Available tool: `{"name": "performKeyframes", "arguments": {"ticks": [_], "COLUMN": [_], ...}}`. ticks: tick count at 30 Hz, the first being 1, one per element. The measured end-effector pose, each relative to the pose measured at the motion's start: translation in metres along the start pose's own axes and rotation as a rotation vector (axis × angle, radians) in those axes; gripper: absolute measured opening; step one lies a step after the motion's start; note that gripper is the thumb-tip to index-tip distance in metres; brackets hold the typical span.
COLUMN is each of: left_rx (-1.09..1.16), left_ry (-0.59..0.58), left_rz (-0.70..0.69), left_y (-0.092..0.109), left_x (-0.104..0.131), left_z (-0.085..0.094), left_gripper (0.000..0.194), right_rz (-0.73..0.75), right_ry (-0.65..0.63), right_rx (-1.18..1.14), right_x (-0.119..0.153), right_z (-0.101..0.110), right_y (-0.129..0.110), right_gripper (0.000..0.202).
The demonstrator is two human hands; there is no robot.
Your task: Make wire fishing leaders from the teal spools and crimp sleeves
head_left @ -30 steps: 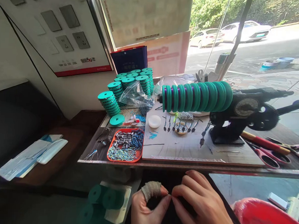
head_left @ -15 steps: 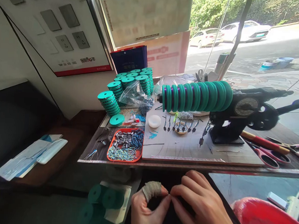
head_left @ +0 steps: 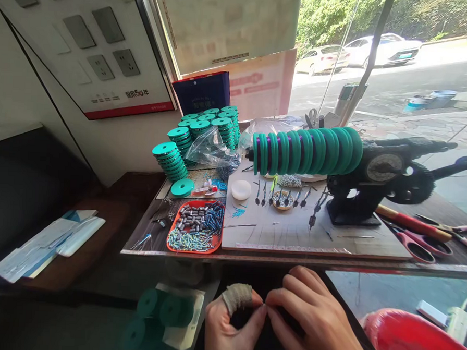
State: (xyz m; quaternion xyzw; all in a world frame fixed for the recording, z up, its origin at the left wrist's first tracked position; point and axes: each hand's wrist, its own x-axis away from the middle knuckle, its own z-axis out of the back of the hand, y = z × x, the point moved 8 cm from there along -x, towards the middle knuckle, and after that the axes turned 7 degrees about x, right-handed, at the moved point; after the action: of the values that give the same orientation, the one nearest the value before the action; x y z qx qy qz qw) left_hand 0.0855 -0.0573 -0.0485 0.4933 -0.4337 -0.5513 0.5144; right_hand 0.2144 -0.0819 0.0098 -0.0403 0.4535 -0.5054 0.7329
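Note:
My left hand (head_left: 233, 324), with a beige wrap round one finger, pinches thumb against fingertip below the table's front edge. Its tips meet those of my right hand (head_left: 308, 314), also closed in a pinch. Whatever lies between the fingertips is too small to make out. Beyond them, a black winding machine (head_left: 374, 172) carries a row of green spools (head_left: 305, 150) on its shaft. Several small dark weights on thin stems (head_left: 287, 198) hang below the spools, in front of a pale board (head_left: 277, 237). An orange tray (head_left: 170, 243) holds metal cylinders and blue and pale small parts.
Stacks of green spools (head_left: 169, 158) and a clear plastic bag (head_left: 209, 147) stand at the back left. A white round lid (head_left: 241, 190) lies on the board. Pink-handled scissors (head_left: 421, 250) rest at the right edge. A red basin (head_left: 413, 338) sits low at right.
The hanging dark weight nearest the machine has swung slightly. Both hands stay pinched together in the same place.

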Motion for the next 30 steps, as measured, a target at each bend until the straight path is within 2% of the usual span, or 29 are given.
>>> {"name": "performKeyframes", "arguments": {"ticks": [20, 26, 30], "left_rx": [-0.014, -0.03, -0.053], "left_ry": [-0.023, -0.027, -0.016], "left_rz": [-0.008, -0.044, -0.089], "left_y": [-0.002, -0.0009, 0.0049], "left_x": [0.0003, 0.0, 0.0001], "left_z": [-0.0007, -0.0014, -0.0015], "left_gripper": [0.009, 0.008, 0.007], "right_rz": [0.001, -0.006, 0.007], "right_ry": [-0.02, -0.009, -0.045], "right_rx": [0.018, 0.01, 0.046], "right_x": [-0.0004, 0.0002, -0.0001], "right_z": [-0.0007, -0.0036, -0.0067], "right_y": [0.0003, 0.0003, -0.0004], "right_gripper": [0.018, 0.018, 0.017]}}
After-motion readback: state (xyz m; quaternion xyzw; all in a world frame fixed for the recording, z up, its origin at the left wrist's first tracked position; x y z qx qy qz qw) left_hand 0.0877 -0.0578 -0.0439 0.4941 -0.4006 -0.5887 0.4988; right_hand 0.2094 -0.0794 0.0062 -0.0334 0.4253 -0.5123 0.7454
